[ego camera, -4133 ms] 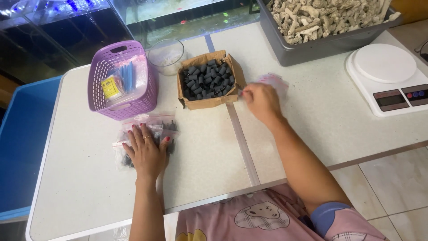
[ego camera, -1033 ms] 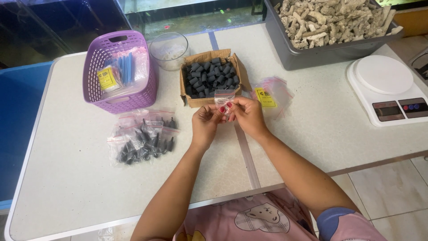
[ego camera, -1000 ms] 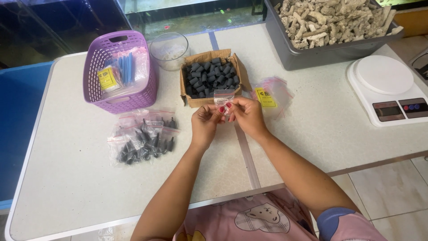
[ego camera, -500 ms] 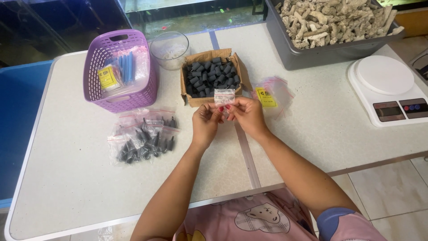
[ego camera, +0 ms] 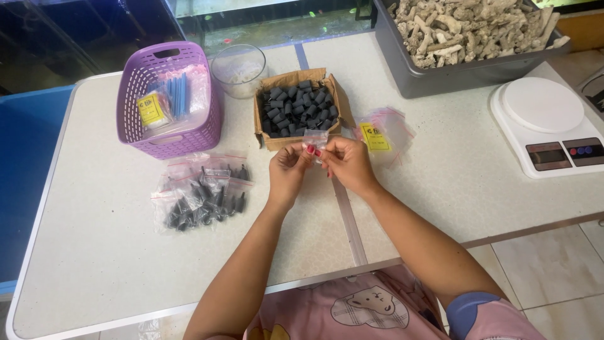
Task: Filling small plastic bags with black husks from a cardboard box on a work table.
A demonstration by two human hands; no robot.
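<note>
Both hands now together at table centre: left hand [ego camera: 288, 171] and right hand [ego camera: 345, 162] pinch small clear bag [ego camera: 316, 139], lifted seconds ago from bag pile [ego camera: 382, 131]. Bag held before cardboard box [ego camera: 298, 109], unfilled.

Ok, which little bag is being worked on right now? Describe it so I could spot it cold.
Start at the cardboard box of black cylinders mid-table. Just in front of its near edge, the left hand and right hand meet, pinching a small clear bag between their fingertips. Unlike the filled bags lying to the left and the flat empty ones to the right, it is held off the table.
</note>
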